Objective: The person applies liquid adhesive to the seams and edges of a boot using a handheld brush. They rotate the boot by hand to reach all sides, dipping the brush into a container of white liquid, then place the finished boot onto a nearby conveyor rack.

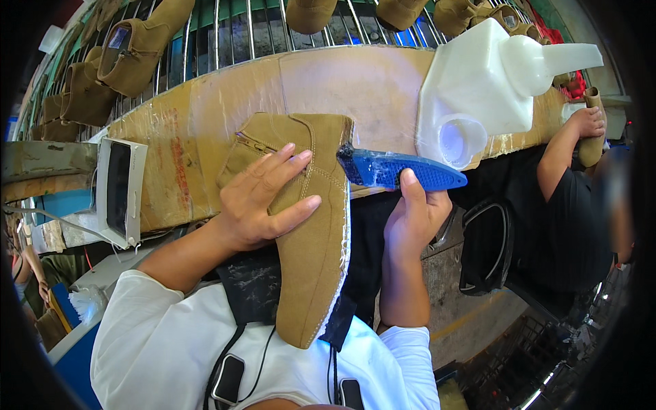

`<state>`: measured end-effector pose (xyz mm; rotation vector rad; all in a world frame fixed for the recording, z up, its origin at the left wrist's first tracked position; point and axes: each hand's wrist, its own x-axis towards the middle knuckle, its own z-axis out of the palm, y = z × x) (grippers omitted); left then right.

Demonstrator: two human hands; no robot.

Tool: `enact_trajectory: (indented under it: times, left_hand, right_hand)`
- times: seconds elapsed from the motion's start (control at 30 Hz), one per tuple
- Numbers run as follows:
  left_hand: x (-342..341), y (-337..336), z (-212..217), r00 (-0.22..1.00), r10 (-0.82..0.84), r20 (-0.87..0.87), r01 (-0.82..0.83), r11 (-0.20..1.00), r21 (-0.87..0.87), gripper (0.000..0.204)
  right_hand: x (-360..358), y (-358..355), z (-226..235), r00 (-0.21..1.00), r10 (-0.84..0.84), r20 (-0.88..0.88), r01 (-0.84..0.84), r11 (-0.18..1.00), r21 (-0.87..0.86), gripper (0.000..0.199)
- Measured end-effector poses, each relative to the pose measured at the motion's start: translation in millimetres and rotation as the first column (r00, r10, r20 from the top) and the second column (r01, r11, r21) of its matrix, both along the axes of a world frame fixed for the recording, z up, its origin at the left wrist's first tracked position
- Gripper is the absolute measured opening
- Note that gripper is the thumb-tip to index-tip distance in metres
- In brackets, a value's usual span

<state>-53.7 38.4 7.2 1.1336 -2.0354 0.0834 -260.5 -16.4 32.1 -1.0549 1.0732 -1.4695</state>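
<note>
A tan suede ankle boot (311, 225) lies on its side in front of me. Its toe points toward my body, and its shaft rests on the cardboard-covered bench. A zipper runs along the shaft, and a ragged whitish line follows the sole edge. My left hand (263, 198) lies on the boot's side with its fingers spread. In my right hand (415, 215) is a blue plastic brush (403, 171), pinched with the thumb on top. Its dark, crusted end meets the boot at the heel edge; bristles are hard to make out.
A white plastic bottle (478, 82) with a spout and a round open mouth lies at the bench's right. A grey-framed device (121, 191) stands left. More tan boots (140, 55) sit on the metal rack (232, 27) beyond. At right, another person (570, 212) holds a boot, near a black chair (486, 246).
</note>
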Motion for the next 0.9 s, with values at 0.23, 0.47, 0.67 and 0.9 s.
enact_trajectory:
  times: [0.23,0.47,0.67,0.9]
  left_hand:
    - [-2.4,0.2,0.4,1.000,0.020,-0.010,-0.020,1.000,0.003,0.034]
    - [-2.6,-0.3,0.6,0.999,0.019,-0.032,-0.019,1.000,0.002,0.035]
    - [-0.3,-1.9,-1.2,1.000,0.012,-0.025,-0.011,1.000,0.016,0.036]
    - [-1.3,-1.8,2.6,1.000,0.003,-0.029,-0.002,1.000,0.020,0.036]
  right_hand:
    - [-7.1,17.1,4.2,0.999,0.049,-0.003,-0.049,0.999,-0.016,0.013]
    - [-7.3,23.2,14.5,0.992,0.060,-0.112,-0.066,0.996,-0.053,0.021]
    - [-13.9,22.1,22.2,0.968,0.129,-0.217,-0.141,0.989,-0.044,0.024]
    - [-24.1,26.8,31.1,0.952,0.159,-0.262,-0.205,0.966,-0.159,0.023]
